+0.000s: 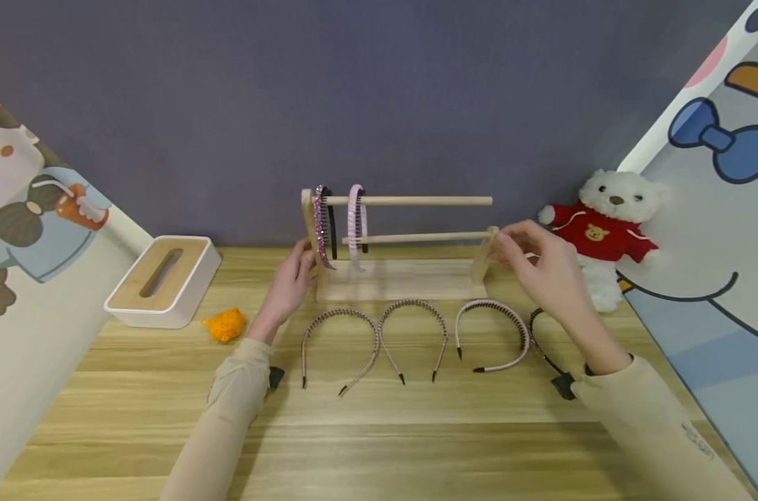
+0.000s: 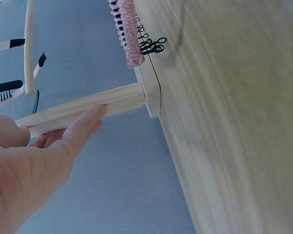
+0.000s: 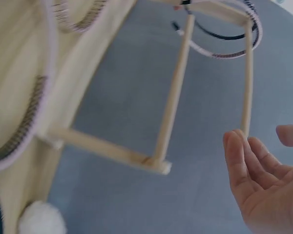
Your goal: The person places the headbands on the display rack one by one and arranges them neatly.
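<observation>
A wooden headband rack (image 1: 404, 280) stands at the back, with an upper rod (image 1: 429, 201) and a lower rod (image 1: 422, 237). A glittery pink headband (image 1: 319, 229) and a pale lilac headband (image 1: 353, 226) hang near the rack's left end, with black combs beside them. My left hand (image 1: 291, 278) grips the left upright (image 2: 83, 105), fingers along its side. At the right end, my right hand (image 1: 535, 257) is by the top of the short right upright (image 1: 481, 259). In the right wrist view its fingers are extended, thumb apart, fingertips close to the upper rod's end.
Several headbands lie in front of the rack, among them a lilac headband (image 1: 523, 334) and a black headband (image 1: 544, 355). A white tissue box (image 1: 184, 306) and an orange object (image 1: 225, 324) are on the left. At the right sits a teddy bear (image 1: 604, 278) in a red sweater.
</observation>
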The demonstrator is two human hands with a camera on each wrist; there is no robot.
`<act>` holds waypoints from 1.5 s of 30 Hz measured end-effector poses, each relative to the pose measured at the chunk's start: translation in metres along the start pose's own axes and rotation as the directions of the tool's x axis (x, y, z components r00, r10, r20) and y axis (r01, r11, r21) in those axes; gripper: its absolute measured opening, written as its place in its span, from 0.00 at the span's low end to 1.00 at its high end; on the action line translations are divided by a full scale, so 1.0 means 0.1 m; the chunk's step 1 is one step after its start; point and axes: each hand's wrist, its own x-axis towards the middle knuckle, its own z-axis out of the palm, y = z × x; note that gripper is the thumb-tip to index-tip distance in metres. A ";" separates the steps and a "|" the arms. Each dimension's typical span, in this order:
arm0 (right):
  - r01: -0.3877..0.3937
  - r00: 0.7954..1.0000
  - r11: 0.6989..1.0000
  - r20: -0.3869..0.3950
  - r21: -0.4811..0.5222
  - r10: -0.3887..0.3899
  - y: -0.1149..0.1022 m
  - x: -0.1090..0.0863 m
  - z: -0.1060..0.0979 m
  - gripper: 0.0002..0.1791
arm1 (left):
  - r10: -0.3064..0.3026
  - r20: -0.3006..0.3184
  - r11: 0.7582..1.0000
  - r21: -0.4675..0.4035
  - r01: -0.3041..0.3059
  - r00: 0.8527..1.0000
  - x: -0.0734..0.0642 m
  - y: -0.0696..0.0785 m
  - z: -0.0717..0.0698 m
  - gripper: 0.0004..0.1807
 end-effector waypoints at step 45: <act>-0.028 0.934 0.919 0.319 -0.392 0.164 1.94 -0.70 -0.73 0.14 | 0.022 0.015 1.000 -0.004 -0.022 1.000 0.00 -0.01 -0.01 0.27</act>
